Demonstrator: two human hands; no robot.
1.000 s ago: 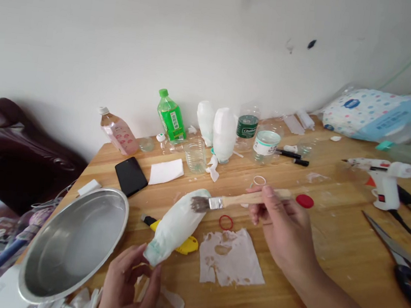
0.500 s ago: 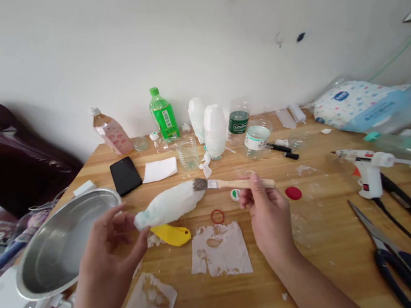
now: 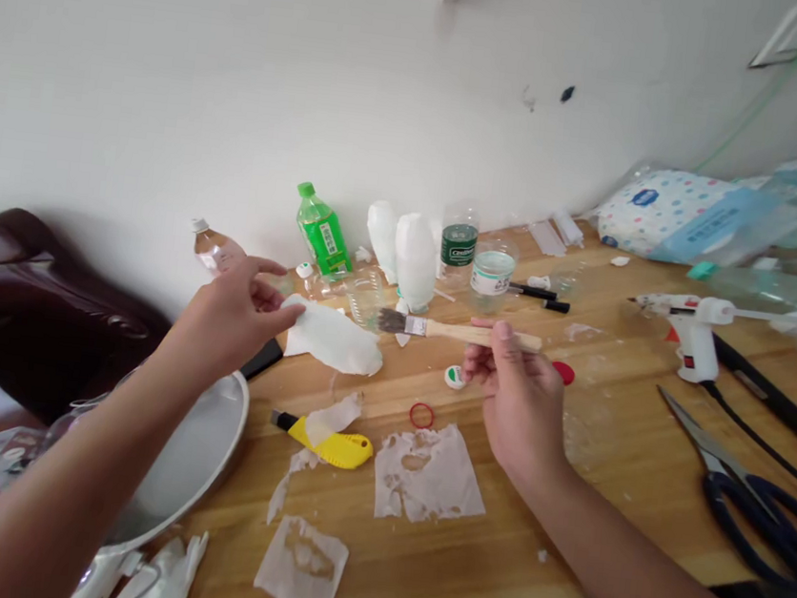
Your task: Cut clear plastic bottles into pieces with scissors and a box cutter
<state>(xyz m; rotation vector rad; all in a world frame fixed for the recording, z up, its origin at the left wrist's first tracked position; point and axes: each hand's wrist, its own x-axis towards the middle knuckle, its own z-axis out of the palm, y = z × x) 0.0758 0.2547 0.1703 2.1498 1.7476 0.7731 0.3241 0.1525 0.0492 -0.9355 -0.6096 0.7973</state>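
My left hand (image 3: 228,308) is closed at the left end of a white, paper-covered bottle shape (image 3: 340,340), whose other end points right and slightly down. Part of the grip is hidden behind the fingers. Between thumb and fingers of my right hand (image 3: 521,395) is the wooden handle of a paintbrush (image 3: 438,329). Its dark bristles point left, just beyond the bottle shape. Below them lie a yellow utility knife (image 3: 342,449), a red rubber band (image 3: 421,416) and a torn sheet of thin white paper (image 3: 432,476). Another torn piece (image 3: 303,566) is nearer me.
Two white wrapped bottle shapes (image 3: 416,258) stand at the back beside a green drink bottle (image 3: 325,238) and cut plastic bottles (image 3: 492,276). A metal basin (image 3: 196,468) is at left, partly behind my arm. A glue gun (image 3: 692,337) and scissors (image 3: 743,492) lie right.
My left hand has moved up and away from me, carrying the white bottle shape off the knife and turning its free end downward. The brush stays in my right hand, slightly higher.
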